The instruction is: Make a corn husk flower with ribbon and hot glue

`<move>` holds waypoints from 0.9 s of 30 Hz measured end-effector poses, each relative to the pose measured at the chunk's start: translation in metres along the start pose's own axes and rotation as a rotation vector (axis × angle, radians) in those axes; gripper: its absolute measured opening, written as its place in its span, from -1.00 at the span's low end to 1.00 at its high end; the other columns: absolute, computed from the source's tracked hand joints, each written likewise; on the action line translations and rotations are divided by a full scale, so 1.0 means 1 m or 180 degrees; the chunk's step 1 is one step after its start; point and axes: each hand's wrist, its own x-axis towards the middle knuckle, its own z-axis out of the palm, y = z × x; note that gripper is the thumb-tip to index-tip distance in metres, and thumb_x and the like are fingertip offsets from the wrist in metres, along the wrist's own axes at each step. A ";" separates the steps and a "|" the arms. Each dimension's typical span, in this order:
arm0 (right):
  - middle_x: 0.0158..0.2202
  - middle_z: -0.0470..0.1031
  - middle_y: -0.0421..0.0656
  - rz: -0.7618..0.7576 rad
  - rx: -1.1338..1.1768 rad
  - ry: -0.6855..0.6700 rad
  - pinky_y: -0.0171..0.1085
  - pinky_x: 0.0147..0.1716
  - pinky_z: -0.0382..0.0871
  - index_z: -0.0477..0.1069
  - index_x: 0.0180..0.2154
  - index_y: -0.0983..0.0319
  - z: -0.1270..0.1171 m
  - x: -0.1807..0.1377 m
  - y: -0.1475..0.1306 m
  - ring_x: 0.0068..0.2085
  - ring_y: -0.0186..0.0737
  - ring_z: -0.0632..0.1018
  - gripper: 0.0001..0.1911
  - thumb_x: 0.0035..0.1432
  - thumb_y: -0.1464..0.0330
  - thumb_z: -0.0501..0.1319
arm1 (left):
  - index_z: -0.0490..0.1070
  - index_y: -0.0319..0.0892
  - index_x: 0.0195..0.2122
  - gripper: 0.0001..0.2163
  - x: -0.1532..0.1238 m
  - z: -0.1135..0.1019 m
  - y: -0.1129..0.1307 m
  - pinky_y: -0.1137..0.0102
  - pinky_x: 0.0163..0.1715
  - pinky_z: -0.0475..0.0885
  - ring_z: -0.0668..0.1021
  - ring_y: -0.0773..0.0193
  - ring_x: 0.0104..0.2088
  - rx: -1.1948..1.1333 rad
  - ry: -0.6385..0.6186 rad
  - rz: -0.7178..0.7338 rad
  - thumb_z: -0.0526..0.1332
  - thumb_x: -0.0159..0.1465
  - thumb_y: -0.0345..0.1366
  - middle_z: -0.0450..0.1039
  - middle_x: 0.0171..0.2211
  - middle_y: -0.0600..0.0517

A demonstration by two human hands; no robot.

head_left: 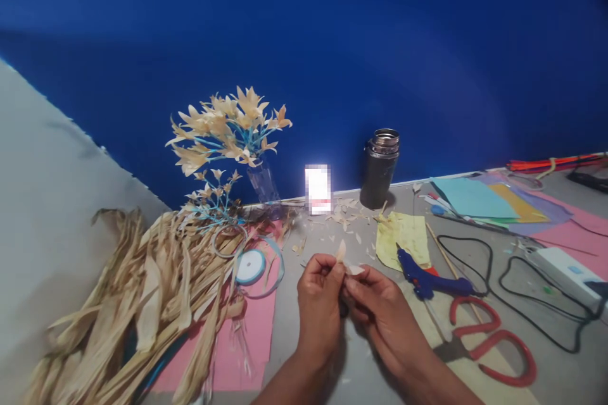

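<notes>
My left hand [319, 307] is closed in a pinch on a pale, pointed husk petal [341, 251], which stands up above the fingertips. Right beside it, my right hand [386, 309] pinches a second cream husk petal [354, 270] that points sideways. The fingertips of both hands meet, so I cannot tell whether the two petals are joined. A blue glue gun [434, 280] lies to the right of my right hand, with red-handled scissors [494, 342] close to that forearm. Small husk scraps [349, 215] are scattered beyond the hands.
Dried corn husks [147, 291] heap at left over pink paper [259, 342], near a ribbon roll [251, 267]. Husk flowers [232, 123] stand in a clear vase [264, 183]. A dark flask [379, 171] is at the wall. A black cord [536, 329] loops beside a white power strip [567, 275].
</notes>
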 end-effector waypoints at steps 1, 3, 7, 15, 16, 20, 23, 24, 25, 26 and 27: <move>-0.54 0.44 -0.26 -0.0163 -0.0443 -0.0052 -0.40 -0.54 0.21 0.50 -0.42 0.21 -0.011 0.000 -0.007 -0.52 -0.38 0.37 -0.60 -0.17 0.14 0.58 | 0.43 -0.18 -0.41 -0.64 0.007 0.001 0.000 0.54 -0.51 0.39 0.48 0.41 -0.54 0.0063 -0.0023 0.0024 0.53 0.05 -0.07 0.46 -0.56 0.12; -0.49 0.51 -0.21 -0.0507 -0.1739 -0.0065 -0.33 -0.46 0.34 0.55 -0.40 0.19 -0.044 -0.001 -0.027 -0.46 -0.26 0.47 -0.71 -0.07 0.15 0.51 | 0.44 -0.19 -0.40 -0.64 0.026 0.004 -0.002 0.52 -0.46 0.45 0.54 0.38 -0.50 0.0081 -0.0051 -0.0012 0.54 0.04 -0.09 0.49 -0.54 0.09; -0.24 0.64 -0.10 -0.1638 -0.3924 0.1061 -0.20 -0.31 0.48 0.59 -0.25 0.11 -0.126 -0.004 -0.061 -0.27 -0.07 0.62 -0.75 0.22 0.14 0.21 | 0.39 -0.19 -0.42 -0.63 0.066 0.021 -0.016 0.40 -0.35 0.59 0.64 0.27 -0.41 0.0046 -0.0178 -0.0344 0.56 0.02 -0.15 0.51 -0.49 0.05; 0.04 0.60 0.05 -0.2432 -0.6015 0.0217 0.01 0.08 0.49 0.52 0.06 0.26 -0.181 0.002 -0.049 0.04 0.06 0.58 -0.49 0.09 0.53 0.09 | 0.31 -0.18 -0.44 -0.76 0.090 0.057 -0.069 0.35 -0.69 0.57 0.66 0.11 -0.42 0.0879 -0.0584 -0.0460 0.39 0.20 -0.30 0.36 -0.48 0.08; 0.07 0.58 0.06 -0.2434 -0.6138 0.0171 0.03 0.10 0.48 0.51 0.09 0.29 -0.181 0.005 -0.046 0.07 0.08 0.56 -0.45 0.06 0.56 0.10 | 0.30 -0.17 -0.45 -0.77 0.091 0.058 -0.073 0.38 -0.72 0.55 0.65 0.13 -0.44 0.0957 -0.0593 -0.0461 0.37 0.20 -0.32 0.36 -0.49 0.09; 0.07 0.56 0.08 -0.2158 -0.6352 0.0157 0.07 0.04 0.47 0.51 0.09 0.29 -0.184 0.014 -0.042 0.05 0.13 0.54 -0.44 0.04 0.58 0.11 | 0.29 -0.17 -0.44 -0.79 0.093 0.054 -0.080 0.51 -0.78 0.44 0.57 0.29 -0.62 0.1183 -0.0626 -0.0467 0.34 0.22 -0.36 0.37 -0.52 0.12; 0.04 0.55 0.08 -0.2024 -0.6262 0.0219 0.06 0.00 0.45 0.51 0.05 0.27 -0.185 0.017 -0.042 0.01 0.12 0.53 -0.51 0.08 0.55 0.12 | 0.29 -0.18 -0.45 -0.77 0.093 0.052 -0.078 0.55 -0.79 0.37 0.51 0.36 -0.70 0.1240 -0.0619 -0.0459 0.36 0.20 -0.36 0.37 -0.53 0.14; 0.03 0.55 0.08 -0.2000 -0.6201 0.0248 0.05 0.00 0.44 0.51 0.03 0.26 -0.185 0.017 -0.043 -0.01 0.11 0.53 -0.55 0.10 0.54 0.12 | 0.29 -0.18 -0.46 -0.77 0.092 0.052 -0.078 0.55 -0.78 0.38 0.51 0.37 -0.69 0.1239 -0.0610 -0.0445 0.37 0.20 -0.35 0.37 -0.52 0.13; 0.01 0.55 0.07 -0.1972 -0.6131 0.0276 0.03 -0.01 0.44 0.50 0.01 0.24 -0.185 0.017 -0.042 -0.02 0.09 0.53 -0.59 0.12 0.52 0.13 | 0.30 -0.18 -0.47 -0.76 0.092 0.052 -0.077 0.55 -0.77 0.39 0.52 0.37 -0.67 0.1232 -0.0601 -0.0427 0.38 0.19 -0.35 0.37 -0.52 0.13; -0.01 0.56 0.05 -0.1944 -0.6058 0.0302 0.02 -0.03 0.44 0.50 -0.02 0.23 -0.184 0.017 -0.042 -0.05 0.08 0.54 -0.63 0.14 0.51 0.13 | 0.30 -0.18 -0.47 -0.76 0.091 0.052 -0.077 0.55 -0.76 0.40 0.52 0.37 -0.65 0.1221 -0.0592 -0.0406 0.39 0.19 -0.35 0.37 -0.51 0.12; -0.04 0.56 0.05 -0.1929 -0.5980 0.0335 0.01 -0.05 0.44 0.50 -0.04 0.21 -0.184 0.017 -0.041 -0.07 0.07 0.54 -0.65 0.16 0.49 0.13 | 0.31 -0.18 -0.47 -0.76 0.090 0.052 -0.077 0.55 -0.74 0.41 0.53 0.36 -0.63 0.1210 -0.0581 -0.0383 0.39 0.19 -0.35 0.37 -0.51 0.11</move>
